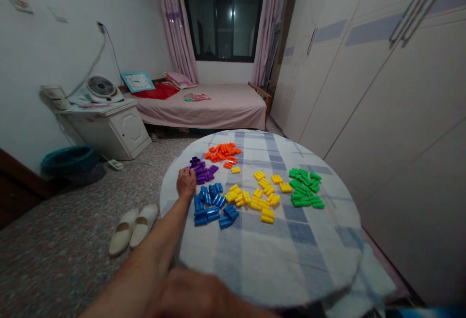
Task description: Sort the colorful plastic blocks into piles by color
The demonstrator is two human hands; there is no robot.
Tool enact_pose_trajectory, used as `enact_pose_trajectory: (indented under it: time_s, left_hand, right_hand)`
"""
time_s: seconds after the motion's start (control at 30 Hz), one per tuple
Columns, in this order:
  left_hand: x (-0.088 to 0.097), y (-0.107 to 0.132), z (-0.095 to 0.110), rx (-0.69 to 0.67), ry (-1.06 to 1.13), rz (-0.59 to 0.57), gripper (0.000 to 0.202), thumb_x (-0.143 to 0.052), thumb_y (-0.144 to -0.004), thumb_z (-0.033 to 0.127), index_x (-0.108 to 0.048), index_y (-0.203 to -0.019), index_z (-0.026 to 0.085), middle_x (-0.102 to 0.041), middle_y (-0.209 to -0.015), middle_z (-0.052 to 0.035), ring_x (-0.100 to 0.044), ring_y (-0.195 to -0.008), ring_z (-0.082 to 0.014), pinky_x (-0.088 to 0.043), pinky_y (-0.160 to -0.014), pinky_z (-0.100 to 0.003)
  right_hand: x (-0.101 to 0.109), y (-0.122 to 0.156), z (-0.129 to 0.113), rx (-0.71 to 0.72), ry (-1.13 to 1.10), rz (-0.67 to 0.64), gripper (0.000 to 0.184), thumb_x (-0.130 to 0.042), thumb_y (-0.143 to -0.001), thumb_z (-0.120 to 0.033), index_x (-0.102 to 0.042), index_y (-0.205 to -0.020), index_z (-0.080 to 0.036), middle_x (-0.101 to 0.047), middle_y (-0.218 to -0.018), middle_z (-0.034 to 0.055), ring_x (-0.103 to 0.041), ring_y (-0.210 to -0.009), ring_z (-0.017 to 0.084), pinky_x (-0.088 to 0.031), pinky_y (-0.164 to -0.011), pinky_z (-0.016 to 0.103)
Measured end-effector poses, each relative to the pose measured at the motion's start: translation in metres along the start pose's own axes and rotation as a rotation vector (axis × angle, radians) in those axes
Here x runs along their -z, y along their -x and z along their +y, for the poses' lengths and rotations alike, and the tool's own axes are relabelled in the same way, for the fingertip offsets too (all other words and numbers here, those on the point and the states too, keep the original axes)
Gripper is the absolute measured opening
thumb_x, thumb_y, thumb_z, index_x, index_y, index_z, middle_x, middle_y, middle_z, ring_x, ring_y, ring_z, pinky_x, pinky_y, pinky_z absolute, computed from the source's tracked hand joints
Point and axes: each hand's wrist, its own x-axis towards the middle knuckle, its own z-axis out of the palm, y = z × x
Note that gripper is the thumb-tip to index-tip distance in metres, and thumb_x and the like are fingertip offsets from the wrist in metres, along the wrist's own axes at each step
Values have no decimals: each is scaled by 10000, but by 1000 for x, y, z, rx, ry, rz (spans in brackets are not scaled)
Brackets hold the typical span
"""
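My left hand (186, 182) reaches to the table's left edge with its fingers curled, against the left side of a pile of purple plastic building pieces (204, 174). What lies under the fingers is hidden. A few darker purple pieces (195, 161) sit just beyond it. Blue pieces (207, 213) lie nearer to me, right of my left wrist. Close to the camera, at the bottom, my right hand (196, 292) is blurred and crosses in front of the left forearm; its fingers cannot be made out.
Orange pieces (223, 152), scattered yellow pieces (259, 203) and green pieces (305, 189) lie on the round table's checked cloth (269, 259). Pale slippers (143, 225) are on the floor at left. A wardrobe (400, 138) stands at right, and a bed (225, 102) is behind.
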Motion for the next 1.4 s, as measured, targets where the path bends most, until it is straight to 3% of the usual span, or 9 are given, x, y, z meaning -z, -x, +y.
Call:
enact_pose_trajectory:
  time_s: [0.1,0.17,0.33,0.57,0.73,0.93,1.17,1.27,1.4]
  left_hand:
    - [1,1,1,-6,13,5,323,-326,-937,278,-633,-946,176,-591,-1054,-98,-561,-1025,-199,-439,-919,-309]
    - [1,1,1,-6,22,10,328,-319,-939,282,-631,-948,179,-589,-1061,-96,-566,-1017,-199,-442,-917,-310]
    - [-1,2,-2,-6,47,14,332,-309,-947,298,-621,-955,182,-583,-1063,-87,-576,-1012,-197,-442,-917,-303]
    - [-3,1,-4,31,50,20,329,-313,-948,303,-622,-950,189,-581,-1076,-77,-596,-984,-185,-457,-875,-289]
    - [-4,1,-4,39,49,21,332,-315,-948,307,-626,-957,189,-582,-1090,-81,-594,-990,-188,-458,-872,-291]
    - [-1,1,-2,29,62,5,335,-304,-947,284,-624,-923,188,-584,-1075,-83,-589,-990,-188,-452,-891,-295]
    - [0,1,-1,24,76,-3,327,-312,-942,282,-625,-930,189,-586,-1061,-87,-580,-1002,-204,-447,-900,-309]
    - [0,1,-2,39,79,-5,326,-318,-939,291,-627,-943,187,-586,-1064,-93,-592,-964,-210,-456,-879,-322]
    - [-2,-1,-3,56,102,-1,323,-323,-935,294,-629,-956,192,-585,-1083,-95,-587,-974,-212,-453,-886,-330]
  right_hand:
    - [32,-15,57,-211,174,244,256,-463,-757,-101,-568,-972,-194,-589,-1007,38,-538,-990,147,-434,-908,298]
    - [53,-26,104,-346,388,302,292,-452,-778,-100,-570,-1032,-183,-581,-1082,74,-515,-1054,172,-403,-951,344]
    - [89,-45,193,-538,742,169,384,-494,-831,-227,-530,-1210,-178,-476,-1332,132,-400,-1250,245,-350,-1004,417]
    - [106,-66,253,-665,852,-2,483,-485,-863,-395,-460,-1321,-241,-365,-1447,104,-328,-1304,252,-313,-1011,441]
    - [114,-61,265,-719,824,-54,432,-448,-879,-459,-533,-1250,-254,-503,-1301,90,-458,-1184,229,-359,-939,383]
    - [125,-36,241,-748,877,-33,287,-448,-876,-301,-636,-1065,-196,-591,-1129,116,-511,-1082,237,-364,-895,382]
    - [97,-19,210,-426,797,-96,327,-523,-865,-382,-587,-1160,-256,-553,-1231,67,-439,-1180,202,-309,-973,368]
    - [97,-10,212,-525,840,-106,258,-468,-894,-340,-629,-1068,-240,-584,-1156,67,-482,-1118,192,-336,-931,343]
    - [111,5,213,-640,907,58,272,-446,-887,-287,-626,-1078,-214,-590,-1151,85,-489,-1118,202,-339,-955,339]
